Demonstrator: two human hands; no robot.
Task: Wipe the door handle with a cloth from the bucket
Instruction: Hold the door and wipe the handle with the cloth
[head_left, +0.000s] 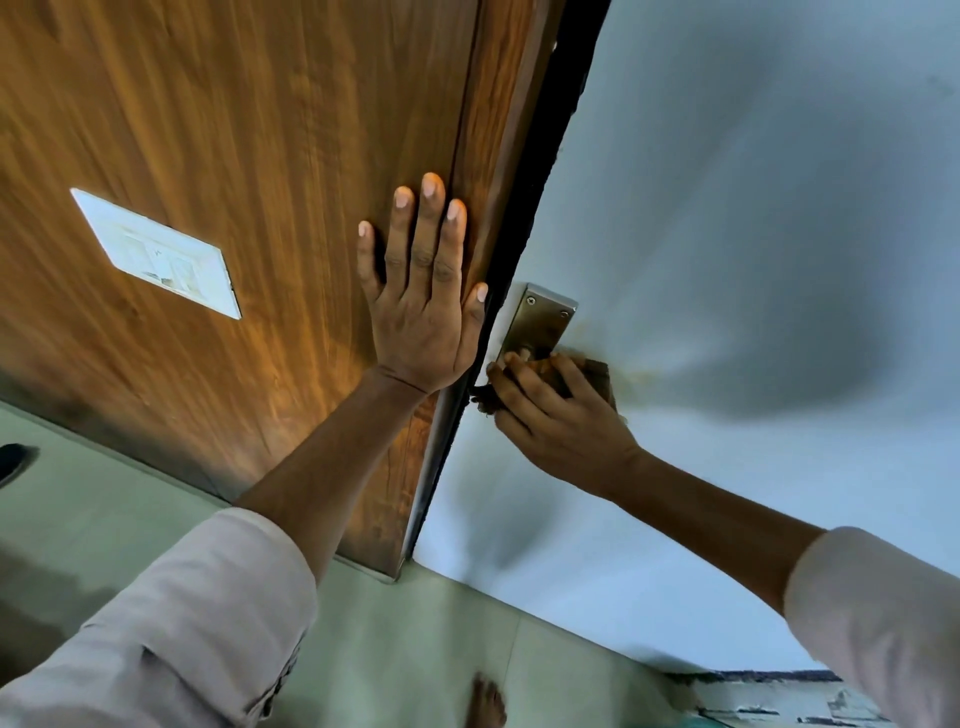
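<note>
Wiping step under way. Right hand (556, 415) clenched around a brown cloth (582, 376), pressing it over the door handle (524, 356); the lever itself is mostly hidden under hand and cloth, only a stub shows at the fingertips. Metal backplate (540, 322) with two screws sits just above the right hand, on the pale door (727, 208). Left hand (421, 306) released, flat, fingers spread, palm braced on the wooden panel (234, 130) just left of the dark door edge; grasping nothing. White switch plate (156, 254) well left of the left hand. Brownish smear on the door just right of the cloth. Bucket not in view. Next move, by judgement: rub the cloth along the lever, then over the backplate, left hand bracing so the door doesn't swing.
</note>
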